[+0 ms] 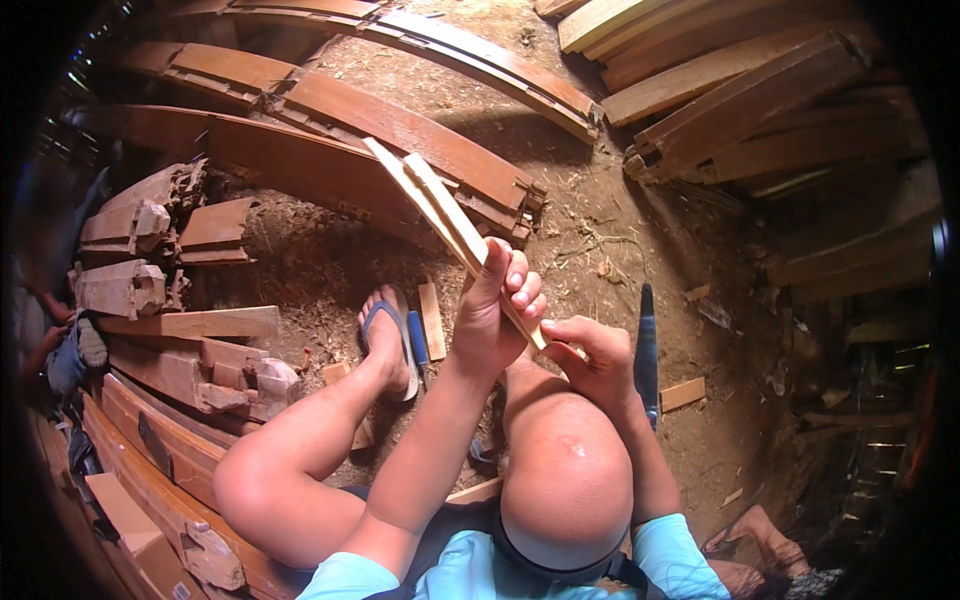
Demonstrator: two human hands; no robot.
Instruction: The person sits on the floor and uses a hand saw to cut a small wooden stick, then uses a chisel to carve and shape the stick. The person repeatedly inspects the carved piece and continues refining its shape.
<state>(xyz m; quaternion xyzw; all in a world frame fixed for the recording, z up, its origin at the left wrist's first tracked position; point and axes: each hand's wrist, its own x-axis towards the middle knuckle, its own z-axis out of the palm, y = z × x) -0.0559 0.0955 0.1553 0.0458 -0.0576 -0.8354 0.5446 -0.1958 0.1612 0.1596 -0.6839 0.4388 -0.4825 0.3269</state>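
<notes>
My left hand (492, 315) is wrapped round two thin, pale wood strips (440, 207), with its thumb lying along them. The strips slant up and to the left, side by side and slightly spread at their far ends. At their lower end, by my raised knee, my right hand (595, 358) pinches the tip of the wood between thumb and fingers. A dark blade (647, 345), narrow and long, stands out just right of that hand; its handle is hidden. On the ground near my sandalled foot lies a tool with a blue handle (417, 337).
Long reddish-brown boards (420, 145) lie across the dirt floor ahead. More planks are stacked at the far right (750, 110), and rough-ended timber pieces (130, 225) lie at the left. Small wood offcuts (682, 393) are scattered about. Another person's foot (90, 345) shows at the left edge.
</notes>
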